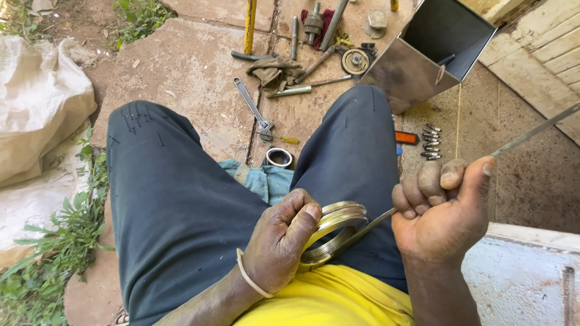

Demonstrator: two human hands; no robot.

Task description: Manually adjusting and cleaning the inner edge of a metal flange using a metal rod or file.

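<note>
So the person was sitting down with knees apart, dark blue trousers and a yellow shirt, camera looking straight down at the lap. The left hand was curled around a brass threaded ring, thumb pressed on its top rim and fingers wrapped underneath, holding it against the right thigh just above the shirt hem. There was a pale band around that wrist. The right hand was clenched in a fist around a thin flat metal blade, thumb pushed up along it; the long end of the blade ran up and to the right past the fist, and the short end poked down-left and touched the ring's threads.

Ground was cracked reddish stone slabs. Between the knees sat a small metal ring beside a bit of blue cloth. Further out lay an adjustable wrench, a small screwdriver with a yellow handle, a dirty rag, and a messy pile of other tools. An open metal box stood tilted at the upper right, with a row of small screws near it on the ground. White sacking and weeds were off to the left.
</note>
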